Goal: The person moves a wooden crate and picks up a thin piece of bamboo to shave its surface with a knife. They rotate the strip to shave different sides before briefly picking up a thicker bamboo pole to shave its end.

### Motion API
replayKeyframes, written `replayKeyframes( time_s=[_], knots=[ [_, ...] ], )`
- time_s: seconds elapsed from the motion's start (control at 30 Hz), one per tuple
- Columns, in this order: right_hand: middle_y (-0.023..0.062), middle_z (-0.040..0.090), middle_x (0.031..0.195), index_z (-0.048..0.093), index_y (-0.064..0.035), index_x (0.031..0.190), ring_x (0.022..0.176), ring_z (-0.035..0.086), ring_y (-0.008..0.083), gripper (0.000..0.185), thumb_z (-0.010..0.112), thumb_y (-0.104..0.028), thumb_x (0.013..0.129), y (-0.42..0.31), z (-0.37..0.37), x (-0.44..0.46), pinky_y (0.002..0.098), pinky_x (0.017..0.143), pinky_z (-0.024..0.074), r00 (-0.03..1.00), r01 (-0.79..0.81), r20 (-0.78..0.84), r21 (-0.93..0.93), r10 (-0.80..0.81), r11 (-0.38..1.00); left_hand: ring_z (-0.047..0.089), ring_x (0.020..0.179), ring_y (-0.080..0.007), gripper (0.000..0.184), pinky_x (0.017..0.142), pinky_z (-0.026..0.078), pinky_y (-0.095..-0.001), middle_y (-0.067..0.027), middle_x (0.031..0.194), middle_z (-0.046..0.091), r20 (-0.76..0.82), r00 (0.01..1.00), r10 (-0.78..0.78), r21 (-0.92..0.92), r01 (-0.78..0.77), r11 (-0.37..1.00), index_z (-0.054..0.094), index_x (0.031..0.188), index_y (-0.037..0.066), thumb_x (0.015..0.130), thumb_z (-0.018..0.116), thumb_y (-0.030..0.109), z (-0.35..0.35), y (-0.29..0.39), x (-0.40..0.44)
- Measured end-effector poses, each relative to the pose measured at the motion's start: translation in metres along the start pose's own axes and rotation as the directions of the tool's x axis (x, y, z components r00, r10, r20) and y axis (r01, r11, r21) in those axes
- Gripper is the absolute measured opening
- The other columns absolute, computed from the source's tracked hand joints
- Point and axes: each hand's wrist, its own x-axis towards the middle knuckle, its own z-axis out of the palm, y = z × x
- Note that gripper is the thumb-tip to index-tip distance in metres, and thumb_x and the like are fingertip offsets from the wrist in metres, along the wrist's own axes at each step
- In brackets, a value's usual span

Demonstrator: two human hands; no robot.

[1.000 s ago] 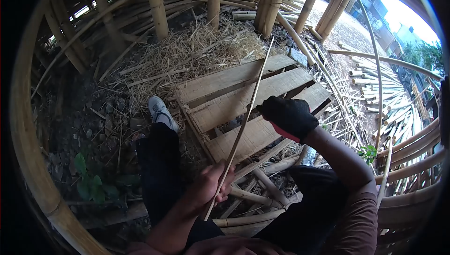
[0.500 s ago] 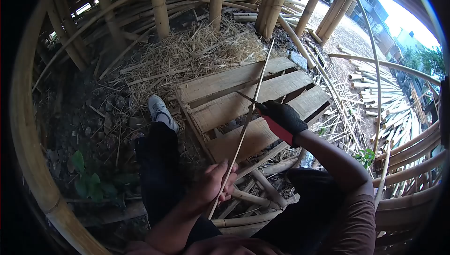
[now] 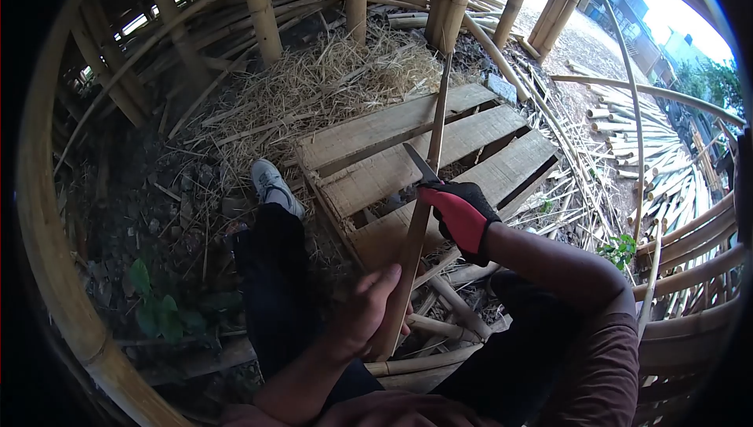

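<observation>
- Above the slatted wooden pallet (image 3: 376, 180), a long bamboo strip (image 3: 414, 248) slants away from the person's lap, its far end toward the posts.
- The bare left hand (image 3: 367, 313) grips the strip near its lower end, thumb along one side and fingertips showing on the other.
- The right hand (image 3: 467, 219), in a black and red glove, is closed on a knife (image 3: 420, 162) whose blade reaches up and left beside the strip.
- Done, as far as shows: the strip is already a separate, slender length, with its broad face turned to view.
- Left, by my judgement: the knife work looks unfinished, since the blade is out at the strip's middle stretch and both hands are occupied with it. How much of the edge has been worked does not show.
- Hidden: the knife's handle lies inside the glove, and most left-hand fingers pass behind the strip.
- Hard to make out: the blade may be touching the strip's edge or only alongside it; the angle does not settle this. The strip's lower tip merges with the dark trousers (image 3: 274, 286).
</observation>
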Motion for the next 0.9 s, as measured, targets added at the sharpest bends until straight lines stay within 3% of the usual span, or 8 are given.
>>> replayKeyframes(
  time_s=[0.17,0.33,0.4,0.53,0.6,0.7,0.8,0.9],
  knots=[
    [0.0021,0.056,0.066,0.068,-0.0022,0.084,0.058,0.051,0.0133,0.035,0.06,-0.035,0.091,0.01,-0.001,0.022,0.0333,0.054,0.039,0.978,0.155,-0.108,-0.199,-0.179,0.968,0.056,0.049,-0.0133,0.044,0.043,0.046,-0.026,-0.0064,0.077,0.059,0.043,0.996,-0.074,-0.065,0.076,0.995,0.054,0.116,0.003,0.102,0.035,0.04,-0.002,-0.005,0.001],
    [0.0059,0.057,0.068,0.065,-0.0003,0.086,0.06,0.054,0.0168,0.04,0.055,-0.038,0.094,-0.009,-0.004,0.023,0.0356,0.057,0.0415,0.993,0.069,-0.063,-0.375,-0.1,0.924,0.04,0.036,-0.0069,0.033,0.035,0.034,-0.0203,0.0006,0.056,0.046,-0.049,0.999,-0.022,-0.05,0.02,0.999,0.054,0.108,0.008,0.104,0.033,0.033,-0.007,-0.009,0.003],
    [0.0054,0.057,0.067,0.062,-0.0008,0.093,0.058,0.054,0.0164,0.04,0.051,-0.039,0.096,-0.014,-0.02,0.033,0.0339,0.055,0.0416,0.968,0.218,-0.007,-0.462,-0.249,0.86,0.036,0.034,-0.0058,0.032,0.033,0.03,-0.0205,0.0022,0.053,0.043,-0.029,0.998,-0.047,-0.144,0.042,0.989,0.053,0.108,0.009,0.104,0.033,0.033,-0.009,0.002,0.0],
    [-0.0005,0.056,0.067,0.059,-0.0063,0.102,0.057,0.053,0.009,0.036,0.048,-0.041,0.098,-0.052,-0.034,0.003,0.0254,0.05,0.0387,0.981,0.165,0.161,-0.386,-0.109,0.908,0.031,0.032,-0.0038,0.03,0.03,0.022,-0.0207,0.005,0.048,0.037,0.048,0.991,-0.128,-0.263,0.136,0.955,0.053,0.105,0.011,0.104,0.033,0.033,-0.015,0.025,-0.009],
    [-0.0027,0.051,0.064,0.061,-0.0071,0.098,0.053,0.047,0.0071,0.037,0.05,-0.042,0.098,-0.048,-0.041,0.003,0.0241,0.048,0.0357,0.981,0.185,0.138,-0.431,-0.138,0.883,0.031,0.031,-0.0038,0.027,0.03,0.021,-0.02,0.0051,0.047,0.037,0.065,0.99,-0.129,-0.259,0.141,0.955,0.051,0.105,0.013,0.104,0.032,0.032,-0.018,0.027,-0.009],
    [-0.0083,0.033,0.058,0.058,-0.0085,0.088,0.047,0.028,0.0041,0.048,0.049,-0.056,0.095,-0.036,-0.052,0.015,0.024,0.044,0.0212,0.976,0.057,0.217,-0.374,0.028,0.926,0.031,0.03,-0.0037,0.024,0.03,0.02,-0.0192,0.0051,0.046,0.038,0.13,0.983,-0.127,-0.271,0.159,0.949,0.047,0.103,0.014,0.104,0.03,0.03,-0.022,0.027,-0.009],
    [-0.0049,0.042,0.061,0.06,-0.0085,0.082,0.047,0.034,0.0058,0.049,0.052,-0.056,0.093,-0.032,-0.059,0.03,0.0237,0.044,0.0263,0.968,-0.072,0.197,-0.368,0.153,0.927,0.03,0.029,-0.0039,0.023,0.029,0.02,-0.0188,0.0043,0.046,0.039,0.245,0.964,-0.107,-0.333,0.187,0.924,0.044,0.102,0.014,0.105,0.027,0.03,-0.032,0.024,-0.003],
    [-0.0078,0.035,0.058,0.056,-0.0101,0.083,0.048,0.03,0.0039,0.051,0.048,-0.06,0.093,-0.029,-0.06,0.032,0.0234,0.044,0.0225,0.946,-0.107,0.255,-0.337,0.2,0.935,0.031,0.028,-0.0039,0.024,0.028,0.02,-0.0178,0.0039,0.046,0.04,0.309,0.944,-0.114,-0.368,0.23,0.901,0.043,0.101,0.014,0.105,0.026,0.03,-0.038,0.024,0.003]
  ],
)
